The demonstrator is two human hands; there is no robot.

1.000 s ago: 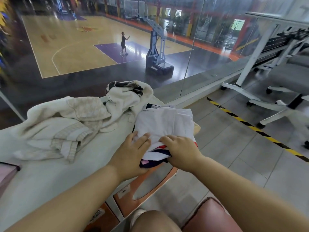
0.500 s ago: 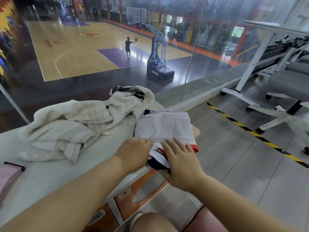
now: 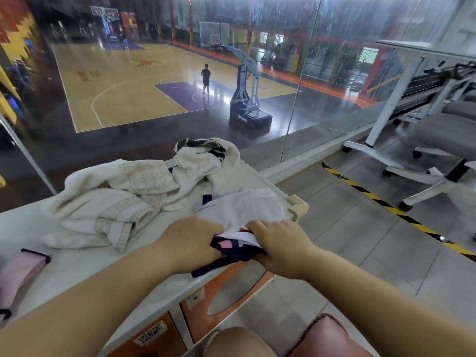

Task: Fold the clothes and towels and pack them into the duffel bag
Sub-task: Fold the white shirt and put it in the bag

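The white bench [image 3: 59, 269] runs from the lower left toward the glass wall [image 3: 296, 104], and its bare stretch lies on the near left side, the only flat room for laying cloth out. Its right end stops at a padded corner guard [image 3: 298, 207], beyond which there is only grey tiled floor [image 3: 373, 228], so anything slid that way would drop.

The heap of cream towels [image 3: 116, 199] takes up the far half of the bench, crumpled and overlapping, with a dark patterned end at the back. They look thick, limp and a little heavy; each is probably best taken by two corners of one edge and shaken flat.

The white and navy garment [image 3: 244, 207] sits at the right end, just beside the corner guard and touching the towels' near edge. It looks thin, light and smooth, likely to slip out of its folds, so pinching through all layers at the near edge is the safer hold. A navy strip hangs over the bench front.

The left hand [image 3: 192, 244] and right hand [image 3: 279, 247] are both closed on that near edge, bunching it.

A pink pouch [image 3: 19, 274] lies at the far left edge. No duffel bag can be made out in view.
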